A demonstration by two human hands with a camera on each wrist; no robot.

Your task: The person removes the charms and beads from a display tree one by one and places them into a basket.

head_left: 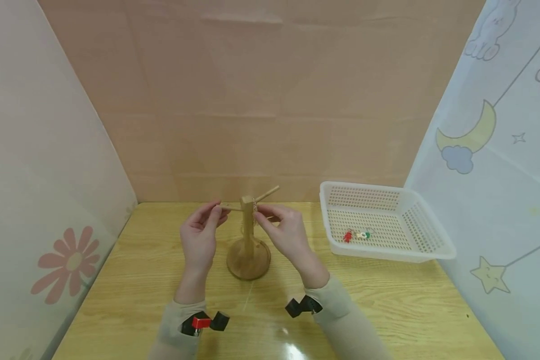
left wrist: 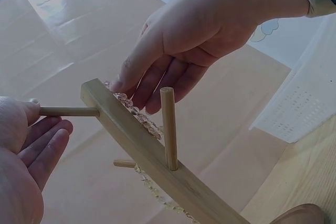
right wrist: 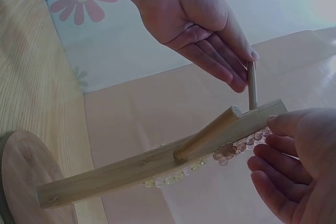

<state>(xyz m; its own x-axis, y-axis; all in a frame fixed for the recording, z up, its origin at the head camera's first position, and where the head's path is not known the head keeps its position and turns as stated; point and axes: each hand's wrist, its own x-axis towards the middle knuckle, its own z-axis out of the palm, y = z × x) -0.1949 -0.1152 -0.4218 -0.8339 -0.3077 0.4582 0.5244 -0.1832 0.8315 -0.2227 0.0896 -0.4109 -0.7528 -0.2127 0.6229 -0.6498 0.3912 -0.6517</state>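
A wooden stand with a round base and several pegs stands upright on the table. My left hand pinches the end of its left upper peg between thumb and fingers. On the other side of the post, my right hand pinches a pink beaded bracelet near the top; the beads hang along the post. A second bracelet with pale yellow and clear beads hangs lower, from a peg behind the post. Another peg sticks out bare in the left wrist view.
To the right sits a white plastic basket with a lattice bottom. In it lie a small red charm and a green-and-white charm, both with rings. A cloth wall rises behind the wooden table, with patterned walls at both sides.
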